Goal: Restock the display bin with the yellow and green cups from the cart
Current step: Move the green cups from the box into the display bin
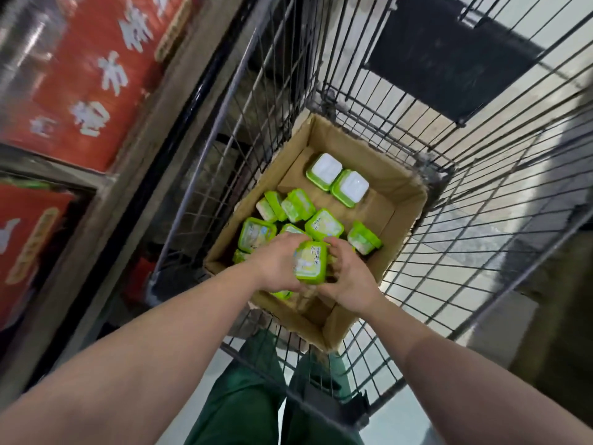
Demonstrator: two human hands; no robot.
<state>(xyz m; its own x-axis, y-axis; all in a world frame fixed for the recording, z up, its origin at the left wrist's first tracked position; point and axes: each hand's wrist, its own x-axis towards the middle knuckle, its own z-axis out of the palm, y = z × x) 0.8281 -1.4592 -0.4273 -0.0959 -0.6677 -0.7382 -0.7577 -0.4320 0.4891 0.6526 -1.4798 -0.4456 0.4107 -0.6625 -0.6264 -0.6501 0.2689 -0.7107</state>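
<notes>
An open cardboard box [404,200] sits inside a wire cart [481,187]. Several yellow and green square cups [324,223] lie jumbled in the box, two of them [337,181] upside down at the far end. Both my hands are down in the box. My left hand [276,264] and my right hand [349,277] press from either side on one green cup [310,262] held lid-up between them. More cups show partly under my hands. The display bin is not in view.
A shelf unit with red cartons [93,75] stands close on the left. The cart's wire walls [256,101] rise around the box. A dark panel [449,56] hangs on the far wire wall. My green trousers [244,406] are below, against the cart's near side.
</notes>
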